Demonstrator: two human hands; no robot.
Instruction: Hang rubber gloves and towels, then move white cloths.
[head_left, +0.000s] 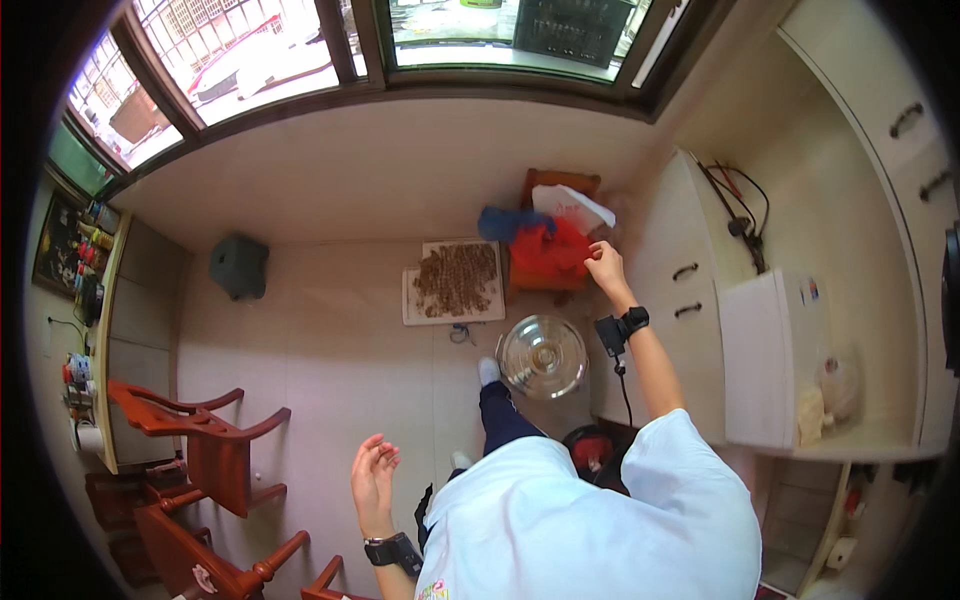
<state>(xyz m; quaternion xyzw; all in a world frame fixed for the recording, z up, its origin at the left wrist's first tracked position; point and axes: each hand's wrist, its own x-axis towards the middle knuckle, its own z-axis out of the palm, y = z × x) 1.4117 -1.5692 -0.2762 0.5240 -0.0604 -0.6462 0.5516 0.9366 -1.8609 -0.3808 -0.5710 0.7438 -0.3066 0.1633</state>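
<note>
My right hand (605, 266) is stretched forward beside a red plastic bag (544, 251) on a wooden chair (551, 180); its fingers are bent, and whether they touch or pinch the bag cannot be told. A white bag (574, 206) and a blue cloth or bag (510, 223) lie with the red one. My left hand (375, 459) hangs low at my left side with curled fingers and holds nothing. Between my feet and the chair stands a large clear round container (545, 356). White trays (416, 313) on the floor carry a spread brown dried material (456, 279).
A grey-green stool (238, 266) stands by the window wall. Red wooden chairs (217, 465) are at the left, near a shelf (112, 337) with bottles. White cabinets (675, 292) line the right side, with a white box (757, 360) on the counter. A dark cable loop (461, 333) lies by the trays.
</note>
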